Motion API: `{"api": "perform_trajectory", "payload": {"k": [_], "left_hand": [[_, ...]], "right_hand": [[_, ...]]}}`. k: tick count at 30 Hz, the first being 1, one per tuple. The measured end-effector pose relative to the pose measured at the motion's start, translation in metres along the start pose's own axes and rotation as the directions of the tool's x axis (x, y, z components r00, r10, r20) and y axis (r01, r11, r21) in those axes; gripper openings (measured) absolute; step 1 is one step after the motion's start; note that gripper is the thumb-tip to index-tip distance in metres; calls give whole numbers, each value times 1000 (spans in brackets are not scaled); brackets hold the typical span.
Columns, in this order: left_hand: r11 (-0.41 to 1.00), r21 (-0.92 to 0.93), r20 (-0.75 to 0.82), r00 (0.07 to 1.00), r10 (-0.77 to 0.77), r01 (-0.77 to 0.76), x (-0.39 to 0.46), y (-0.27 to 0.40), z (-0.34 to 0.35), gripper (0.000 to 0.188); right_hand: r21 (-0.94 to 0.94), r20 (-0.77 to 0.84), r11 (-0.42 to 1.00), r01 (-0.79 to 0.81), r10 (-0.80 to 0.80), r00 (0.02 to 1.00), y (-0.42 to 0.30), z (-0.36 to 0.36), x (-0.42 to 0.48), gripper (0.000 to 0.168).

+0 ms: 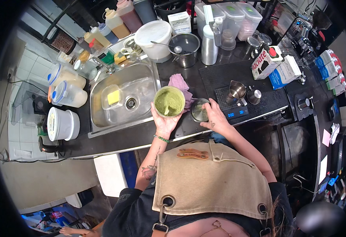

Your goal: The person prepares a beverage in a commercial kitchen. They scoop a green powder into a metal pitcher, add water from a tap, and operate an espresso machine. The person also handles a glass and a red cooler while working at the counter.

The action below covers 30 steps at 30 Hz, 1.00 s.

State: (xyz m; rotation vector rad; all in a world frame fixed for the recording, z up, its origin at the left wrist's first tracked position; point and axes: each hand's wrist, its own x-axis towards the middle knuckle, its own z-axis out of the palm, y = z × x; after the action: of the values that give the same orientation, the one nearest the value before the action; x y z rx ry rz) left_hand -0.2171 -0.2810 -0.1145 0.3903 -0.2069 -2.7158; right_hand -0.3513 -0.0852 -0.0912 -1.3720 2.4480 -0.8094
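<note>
My left hand [164, 123] holds up an open round container of green powder [169, 101], with a light-coloured scoop or spoon lying in the powder. Beside it, my right hand [216, 115] grips the rim of a round lid [199, 110] that looks clear with a dark edge, at the counter's front. Behind the container lies a crumpled pink cloth [179, 83]. Right of my right hand, a metal pitcher [236, 90] stands on a digital scale [235, 113], and a small metal cup [254, 96] is close by.
At left is a steel sink [122, 118] holding a clear tray with a yellow sponge [113, 97]. Behind stand a white tub [154, 38], a metal pot [187, 59] and a whipped-cream dispenser [209, 49]. Cartons [266, 63] stand on the black mat [217, 74]. Another person's hand [69, 231] shows at lower left.
</note>
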Motion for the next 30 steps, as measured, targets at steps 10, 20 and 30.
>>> {"api": "perform_trajectory", "payload": {"k": [10, 20, 30], "left_hand": [[960, 274, 39, 998, 51, -60, 3, -27, 28, 78], [946, 323, 81, 995, -62, 32, 12, -49, 40, 79], [927, 357, -19, 993, -115, 114, 16, -52, 63, 77]], "right_hand": [[297, 61, 948, -117, 104, 993, -95, -107, 18, 31], [146, 185, 981, -125, 97, 978, -65, -102, 40, 30], [5, -181, 947, 321, -315, 932, -46, -111, 35, 15]]}}
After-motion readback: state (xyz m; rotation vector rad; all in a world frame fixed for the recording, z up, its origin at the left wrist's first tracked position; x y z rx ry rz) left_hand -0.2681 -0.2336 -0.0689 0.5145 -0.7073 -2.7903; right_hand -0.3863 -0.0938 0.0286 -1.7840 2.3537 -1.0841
